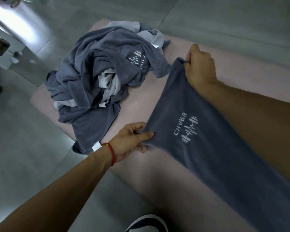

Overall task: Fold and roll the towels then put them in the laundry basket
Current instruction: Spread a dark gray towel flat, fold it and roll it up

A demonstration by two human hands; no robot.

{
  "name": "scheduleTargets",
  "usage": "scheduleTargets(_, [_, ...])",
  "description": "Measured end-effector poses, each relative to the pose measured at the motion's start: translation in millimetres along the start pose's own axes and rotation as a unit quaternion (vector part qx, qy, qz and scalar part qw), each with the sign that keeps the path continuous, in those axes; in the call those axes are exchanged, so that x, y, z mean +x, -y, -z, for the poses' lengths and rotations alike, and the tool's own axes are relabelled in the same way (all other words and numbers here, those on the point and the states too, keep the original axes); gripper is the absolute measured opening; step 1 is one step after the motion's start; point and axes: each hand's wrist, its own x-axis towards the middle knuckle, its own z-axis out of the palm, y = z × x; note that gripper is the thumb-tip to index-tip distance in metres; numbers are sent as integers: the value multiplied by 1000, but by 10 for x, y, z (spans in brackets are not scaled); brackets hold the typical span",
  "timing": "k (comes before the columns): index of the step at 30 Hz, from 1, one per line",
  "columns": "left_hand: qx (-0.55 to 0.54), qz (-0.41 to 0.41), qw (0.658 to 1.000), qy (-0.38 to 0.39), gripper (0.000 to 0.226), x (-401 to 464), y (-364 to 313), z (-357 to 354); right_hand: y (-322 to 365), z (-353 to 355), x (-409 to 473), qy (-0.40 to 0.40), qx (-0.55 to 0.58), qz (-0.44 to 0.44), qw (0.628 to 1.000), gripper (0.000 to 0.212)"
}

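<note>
Left hand [131, 139] is pinching the near corner of a dark grey towel [199, 134]; right hand [199, 67] is gripping the far corner, stretching it above a pale pink table [141, 101]. A heap of grey and white towels [97, 74] is lying on the table's far-left part. Grey floor tiles [23, 139] are surrounding it.

Grey tiled floor [23, 131], pale pink padded surface [157, 173], bright glare [18, 25] at upper left

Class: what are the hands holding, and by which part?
One grey towel: left hand and right hand each pinch a corner of its far edge.
</note>
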Motion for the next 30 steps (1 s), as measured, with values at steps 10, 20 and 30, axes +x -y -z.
scheduleTargets(10, [211,-79,958,-177,59,-42,127,184,-179,26,-60,94,76,31,992,26])
scheduleTargets(20, [295,-54,926,-230,63,-91,599,323,-310,83,-1536,358,-230,197,883,61])
scheduleTargets(30, [584,-245,735,-244,31,37,431,118,-1173,871,-2105,310,-284,63,905,70])
